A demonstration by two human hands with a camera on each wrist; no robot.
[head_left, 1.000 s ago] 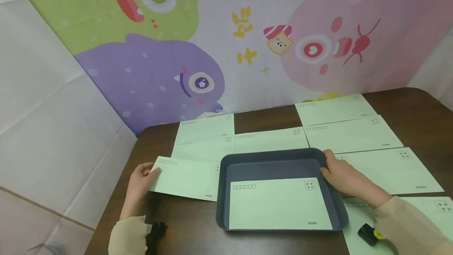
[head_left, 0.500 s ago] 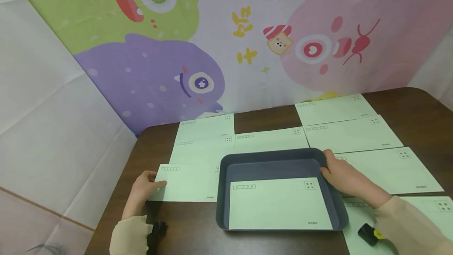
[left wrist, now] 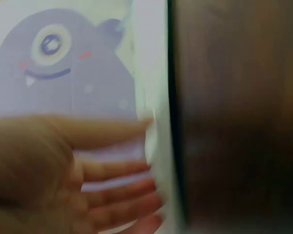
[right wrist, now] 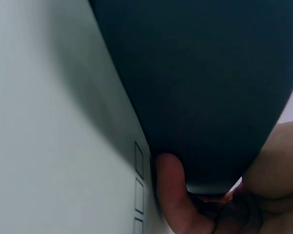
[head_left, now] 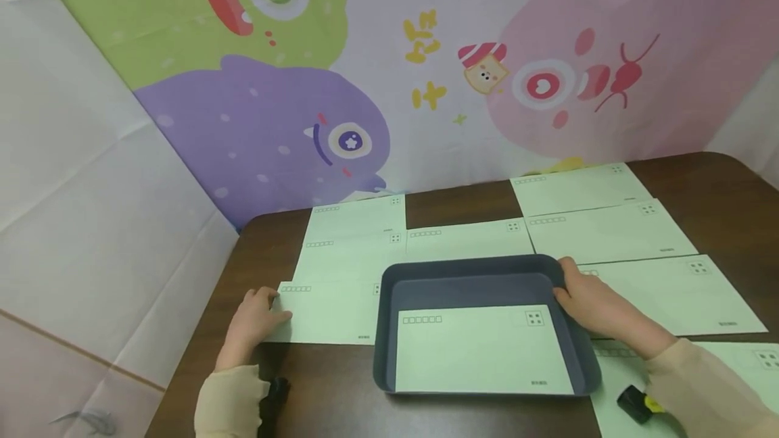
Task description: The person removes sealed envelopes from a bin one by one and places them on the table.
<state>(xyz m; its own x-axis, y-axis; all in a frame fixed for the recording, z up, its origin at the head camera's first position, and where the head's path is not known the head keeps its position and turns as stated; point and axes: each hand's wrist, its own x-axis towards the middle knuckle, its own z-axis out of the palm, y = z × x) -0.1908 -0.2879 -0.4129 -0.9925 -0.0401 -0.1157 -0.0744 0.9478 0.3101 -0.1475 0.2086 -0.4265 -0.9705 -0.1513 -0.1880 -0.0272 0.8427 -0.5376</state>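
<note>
In the head view, my left hand (head_left: 252, 320) is at the left edge of a pale green envelope (head_left: 325, 323), its thumb and fingers apart. The left wrist view shows that left hand (left wrist: 107, 180) blurred, fingertips right at the envelope's edge. My right hand (head_left: 593, 299) grips the right side of a dark blue-grey tray (head_left: 468, 289). Inside the tray lies another envelope (head_left: 475, 357), printed with small squares. From the right wrist, a fingertip (right wrist: 171, 170) shows under the dark tray (right wrist: 200, 87), close to an envelope (right wrist: 63, 146). The tray hides the right end of the left envelope.
More envelopes lie in rows on the brown table (head_left: 328, 391), with one (head_left: 468, 238) behind the tray and several at right, such as this envelope (head_left: 669, 293). A cartoon-printed cloth (head_left: 438, 134) hangs along the table's back edge. A white wall (head_left: 91, 154) stands at left.
The left envelope, tilted up a second ago, has come down flat beneath the one behind it. My left hand has loosened at its edge. The tray and right hand stay in place.
</note>
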